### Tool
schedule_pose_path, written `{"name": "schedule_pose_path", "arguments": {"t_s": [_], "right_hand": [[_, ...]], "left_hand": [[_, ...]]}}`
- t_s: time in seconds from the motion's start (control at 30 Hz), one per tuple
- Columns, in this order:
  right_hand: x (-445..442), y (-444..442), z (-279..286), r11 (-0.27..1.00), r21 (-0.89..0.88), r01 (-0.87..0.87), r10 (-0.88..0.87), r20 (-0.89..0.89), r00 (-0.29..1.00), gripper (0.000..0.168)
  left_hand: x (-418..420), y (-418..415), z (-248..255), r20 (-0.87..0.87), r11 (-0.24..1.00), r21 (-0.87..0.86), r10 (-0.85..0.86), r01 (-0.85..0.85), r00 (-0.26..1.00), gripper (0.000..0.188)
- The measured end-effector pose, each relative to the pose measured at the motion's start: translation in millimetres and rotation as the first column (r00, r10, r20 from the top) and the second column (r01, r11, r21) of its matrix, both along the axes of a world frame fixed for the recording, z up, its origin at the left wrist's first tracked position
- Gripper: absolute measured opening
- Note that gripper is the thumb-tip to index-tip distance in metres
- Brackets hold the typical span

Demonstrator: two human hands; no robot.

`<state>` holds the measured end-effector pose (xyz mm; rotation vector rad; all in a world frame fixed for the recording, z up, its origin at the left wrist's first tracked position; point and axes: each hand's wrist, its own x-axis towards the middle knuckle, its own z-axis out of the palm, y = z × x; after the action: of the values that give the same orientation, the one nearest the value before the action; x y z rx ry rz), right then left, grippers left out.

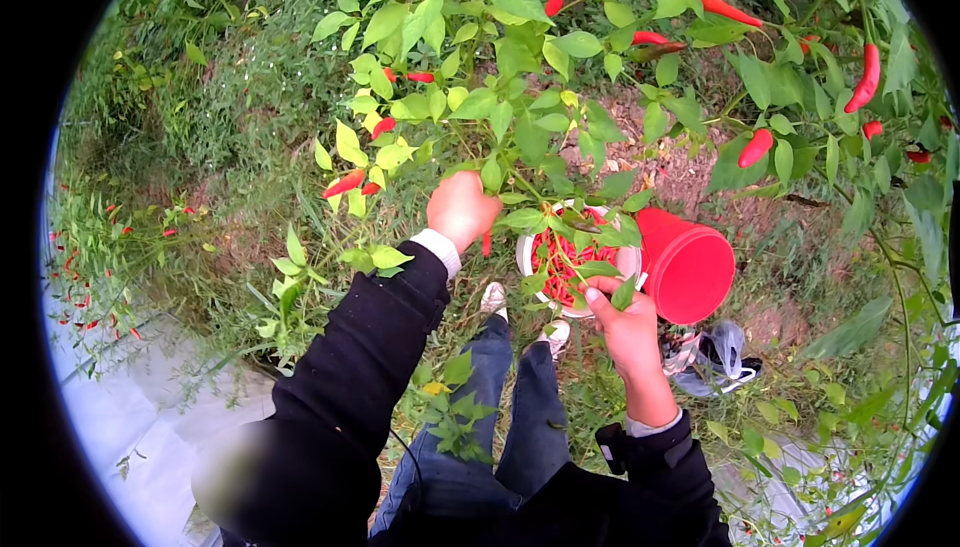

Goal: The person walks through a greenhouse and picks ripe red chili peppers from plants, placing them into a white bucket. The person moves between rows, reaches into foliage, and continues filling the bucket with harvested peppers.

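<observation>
My left hand [461,209] is curled at the chili pepper plant [517,119], its fingertips hidden from above. A slim red chili pepper [486,243] pokes out from under it, seemingly held in the fingers. Lower right, my right hand [630,325] pinches a leafy pepper branch [592,273] between thumb and fingers. That branch hangs over a white bucket [523,262] holding many picked red chilies [559,288]. More red peppers hang on the plant, such as one pepper [345,184] left of my left hand.
A red bucket [690,273] touches or nearly touches the white one. Behind it lies a clear plastic bag [716,359]. Pepper branches with a large red pepper [864,78] crowd the right side. Pale sheeting [165,434] covers the ground at lower left. My shoes [555,337] stand near the buckets.
</observation>
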<state>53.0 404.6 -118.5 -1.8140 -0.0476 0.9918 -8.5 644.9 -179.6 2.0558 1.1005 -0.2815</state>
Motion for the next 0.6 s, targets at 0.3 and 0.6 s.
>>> {"name": "schedule_pose_path", "arguments": {"t_s": [0.3,0.6], "right_hand": [[3.0,-3.9,-1.6,0.999,-0.026,0.04,-0.041,-0.036,0.999,0.014],[-1.1,1.2,1.6,0.999,-0.015,0.038,-0.039,-0.068,0.997,0.013]], "left_hand": [[-2.8,-1.2,4.4,0.002,0.979,0.168,-0.119,0.117,0.993,0.026],[-4.9,-3.6,16.5,0.413,0.863,-0.505,0.259,-0.017,0.873,0.013]]}}
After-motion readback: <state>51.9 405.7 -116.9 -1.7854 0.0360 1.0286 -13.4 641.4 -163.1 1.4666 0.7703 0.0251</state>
